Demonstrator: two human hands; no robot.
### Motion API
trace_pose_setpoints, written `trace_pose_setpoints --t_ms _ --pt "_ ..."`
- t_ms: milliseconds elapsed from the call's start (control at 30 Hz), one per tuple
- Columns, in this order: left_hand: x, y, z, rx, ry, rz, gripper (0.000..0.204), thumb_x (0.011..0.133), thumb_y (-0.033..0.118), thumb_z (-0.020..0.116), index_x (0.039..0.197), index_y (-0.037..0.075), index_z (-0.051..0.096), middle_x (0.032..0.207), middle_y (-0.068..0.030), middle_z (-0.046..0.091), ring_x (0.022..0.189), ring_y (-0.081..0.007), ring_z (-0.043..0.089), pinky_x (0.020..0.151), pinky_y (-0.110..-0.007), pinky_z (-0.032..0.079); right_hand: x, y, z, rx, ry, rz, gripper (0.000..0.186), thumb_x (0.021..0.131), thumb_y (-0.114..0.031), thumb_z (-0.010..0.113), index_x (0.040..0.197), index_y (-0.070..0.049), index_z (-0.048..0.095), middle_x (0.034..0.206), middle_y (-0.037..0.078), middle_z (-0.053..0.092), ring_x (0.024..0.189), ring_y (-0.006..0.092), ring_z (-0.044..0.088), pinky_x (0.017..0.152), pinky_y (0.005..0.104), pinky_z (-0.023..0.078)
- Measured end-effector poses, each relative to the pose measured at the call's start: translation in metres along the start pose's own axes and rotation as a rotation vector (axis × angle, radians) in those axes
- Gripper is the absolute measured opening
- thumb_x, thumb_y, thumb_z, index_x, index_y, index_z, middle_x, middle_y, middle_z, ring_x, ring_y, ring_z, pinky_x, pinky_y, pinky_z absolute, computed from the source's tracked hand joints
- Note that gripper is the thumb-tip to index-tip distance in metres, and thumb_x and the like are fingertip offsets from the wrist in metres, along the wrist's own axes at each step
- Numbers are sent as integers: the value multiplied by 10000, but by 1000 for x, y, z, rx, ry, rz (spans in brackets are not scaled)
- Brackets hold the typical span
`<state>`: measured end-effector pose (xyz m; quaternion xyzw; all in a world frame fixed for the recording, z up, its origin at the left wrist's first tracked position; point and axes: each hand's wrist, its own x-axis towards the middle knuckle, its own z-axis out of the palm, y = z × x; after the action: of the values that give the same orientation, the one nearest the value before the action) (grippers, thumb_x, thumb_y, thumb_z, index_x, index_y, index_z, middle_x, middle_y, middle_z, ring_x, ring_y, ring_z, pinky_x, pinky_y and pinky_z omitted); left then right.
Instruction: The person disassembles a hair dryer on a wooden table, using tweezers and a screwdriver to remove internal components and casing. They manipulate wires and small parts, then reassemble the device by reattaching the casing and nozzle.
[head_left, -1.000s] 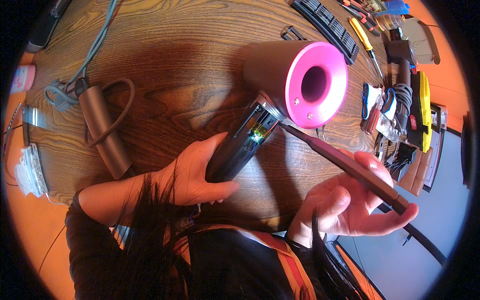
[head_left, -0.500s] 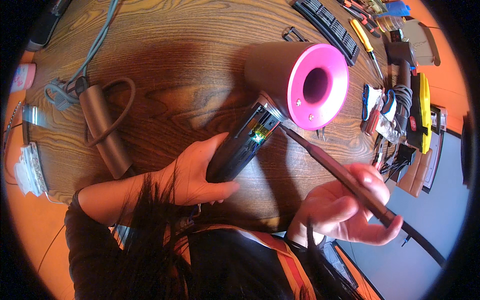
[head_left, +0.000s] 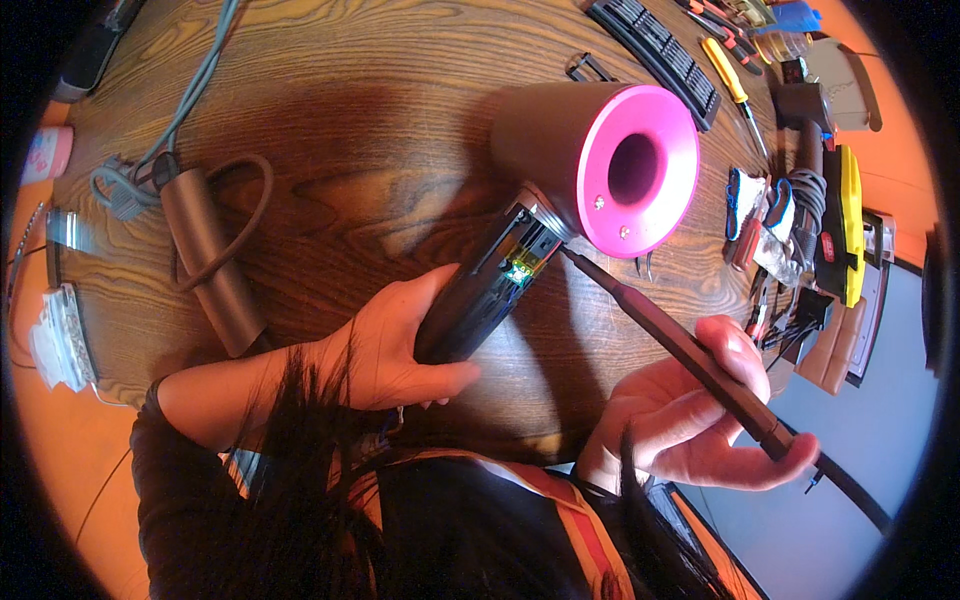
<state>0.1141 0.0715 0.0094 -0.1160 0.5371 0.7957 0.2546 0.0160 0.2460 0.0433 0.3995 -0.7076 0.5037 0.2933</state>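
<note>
A hair dryer with a dark barrel and pink rim (head_left: pixel 668 150) lies on the wooden table. My left hand (head_left: pixel 393 360) grips its opened handle (head_left: pixel 470 300), where a small green circuit board (head_left: pixel 518 262) shows a glowing light. My right hand (head_left: pixel 700 420), fingers curled, holds a dark, pen-like screwdriver (head_left: pixel 680 350). Its narrow tip is at the upper right edge of the opened handle, just below the barrel; whether it touches cannot be made out.
Left are a bronze cylinder (head_left: pixel 210 270) with cords and a bag of small parts (head_left: pixel 60 340). At right are a bit case (head_left: pixel 652 60), yellow screwdriver (head_left: pixel 730 75), glove (head_left: pixel 745 205), coiled-cord tool (head_left: pixel 806 210) and yellow tool case (head_left: pixel 852 225) on the wooden table (head_left: pixel 360 60).
My right hand and the screwdriver's rear end have shifted slightly, the fingers re-settling on the shaft. The dryer has nudged very slightly rightward. My left hand keeps its grip.
</note>
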Motion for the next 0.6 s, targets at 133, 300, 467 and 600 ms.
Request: trace_pose_setpoints --t_ms 133,300,467,600 --pt "1 1 0 -4 -4 12 563 745 116 646 1191 -20 331 672 -55 538 539 -113 541 477 -257 461 3 4 0 92 18 -95 671 886 -139 467 1385 -261 34 871 119 542 641 199 494 553 310 403" --pt "0 2 0 -11 -5 3 557 745 114 645 1188 -19 334 672 -53 533 536 -112 539 478 -258 462 2 0 1 71 40 -48 542 890 -161 434 1343 -219 141 849 154 534 690 228 510 689 372 451" --pt "1 2 0 14 -5 30 572 745 117 645 1198 -20 325 675 -54 532 539 -114 539 484 -258 462 1 1 1 60 50 -98 459 892 -178 409 1301 -198 201 888 172 553 753 263 548 756 393 466" --pt "0 3 1 4 8 4 569 745 123 647 1194 -16 326 673 -53 532 540 -112 536 485 -257 459 0 0 1 -85 72 -86 479 903 -184 390 1323 -233 166 902 142 550 750 254 545 743 415 455"
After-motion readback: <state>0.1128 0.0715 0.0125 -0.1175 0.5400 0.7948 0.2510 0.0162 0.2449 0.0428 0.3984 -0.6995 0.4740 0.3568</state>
